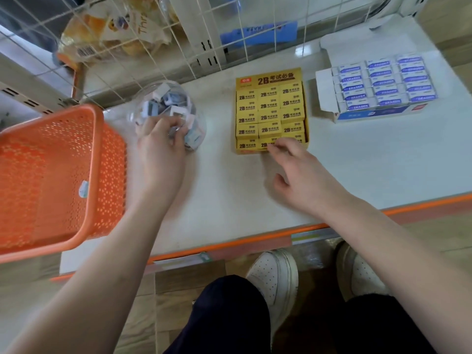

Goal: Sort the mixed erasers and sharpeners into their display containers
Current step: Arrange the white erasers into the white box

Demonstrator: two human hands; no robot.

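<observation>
Our left hand (161,149) is curling its fingers round the near wall of the clear jar (166,98) of sharpeners, just right of the orange basket (51,175), which is holding one small pale piece (83,189). Our right hand (298,175) is reaching with loosely spread fingers, its tips touching the near row of the yellow eraser box (270,111). The blue eraser box (378,85) is sitting far right. Everything is resting on a white shelf (357,162) edged in orange, with a wire grid (178,34) rising behind. We are counting two eraser boxes, three columns each, one jar and one basket.
</observation>
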